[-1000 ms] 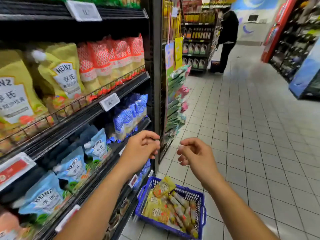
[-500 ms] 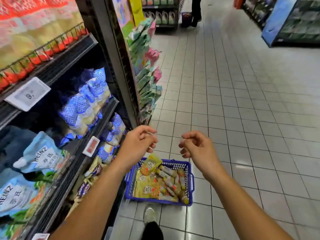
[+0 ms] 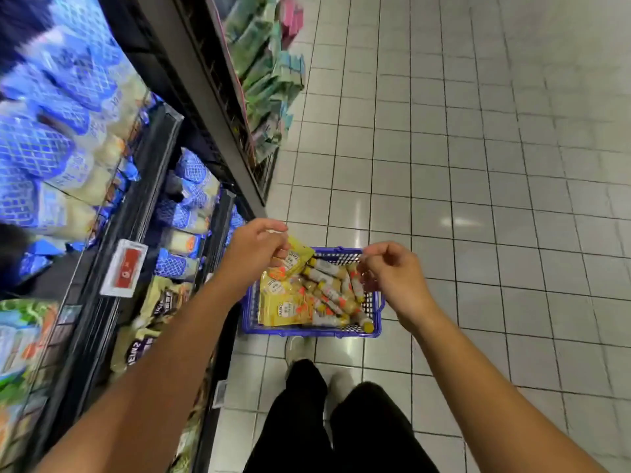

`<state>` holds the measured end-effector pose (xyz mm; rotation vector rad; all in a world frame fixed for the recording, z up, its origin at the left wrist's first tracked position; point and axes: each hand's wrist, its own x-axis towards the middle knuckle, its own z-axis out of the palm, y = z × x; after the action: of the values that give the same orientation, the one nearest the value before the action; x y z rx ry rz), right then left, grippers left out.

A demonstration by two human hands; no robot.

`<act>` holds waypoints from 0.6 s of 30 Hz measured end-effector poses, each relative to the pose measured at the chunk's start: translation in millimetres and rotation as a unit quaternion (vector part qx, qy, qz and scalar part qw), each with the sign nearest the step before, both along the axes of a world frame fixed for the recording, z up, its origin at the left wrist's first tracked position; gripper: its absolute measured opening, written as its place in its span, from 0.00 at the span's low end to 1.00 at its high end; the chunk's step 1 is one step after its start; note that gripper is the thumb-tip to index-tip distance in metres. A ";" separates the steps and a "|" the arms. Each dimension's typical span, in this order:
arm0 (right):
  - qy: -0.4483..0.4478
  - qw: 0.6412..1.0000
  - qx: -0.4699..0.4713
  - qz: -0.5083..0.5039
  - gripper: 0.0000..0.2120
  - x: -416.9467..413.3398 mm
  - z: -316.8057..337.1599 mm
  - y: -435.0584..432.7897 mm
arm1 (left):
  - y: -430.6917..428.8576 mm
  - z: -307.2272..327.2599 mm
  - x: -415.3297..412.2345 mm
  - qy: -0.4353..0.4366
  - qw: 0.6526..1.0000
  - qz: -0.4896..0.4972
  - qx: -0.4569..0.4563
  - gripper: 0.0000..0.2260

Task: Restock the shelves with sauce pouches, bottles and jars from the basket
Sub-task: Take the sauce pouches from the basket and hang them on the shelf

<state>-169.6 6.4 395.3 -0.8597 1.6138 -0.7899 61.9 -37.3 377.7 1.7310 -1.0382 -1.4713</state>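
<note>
bright, likely overhead light | floor (image 3: pixel 457 221) glare | shelves (image 3: pixel 150 186) motion-blurred | edges warped

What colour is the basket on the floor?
The basket is blue, with mesh walls. The head view, the only one, shows it clearly.
</note>
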 end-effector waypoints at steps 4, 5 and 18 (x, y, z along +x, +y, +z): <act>0.013 0.998 0.053 0.015 0.05 -3.0 -52.2 -9.5 | -3.0 -61.6 3.2 -0.013 0.996 0.030 0.078 0.05; 0.018 0.997 0.066 0.021 0.06 -4.5 -67.1 -12.3 | -1.0 -80.9 3.1 -0.015 0.994 0.038 0.100 0.05; 0.045 0.978 0.161 0.122 0.13 23.9 -291.0 -52.5 | 67.8 -323.4 -6.7 0.077 0.901 0.238 0.354 0.05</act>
<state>-145.6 -46.1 104.3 -0.8459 1.6205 -0.3084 55.2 30.5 54.2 2.0939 0.0645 -1.7136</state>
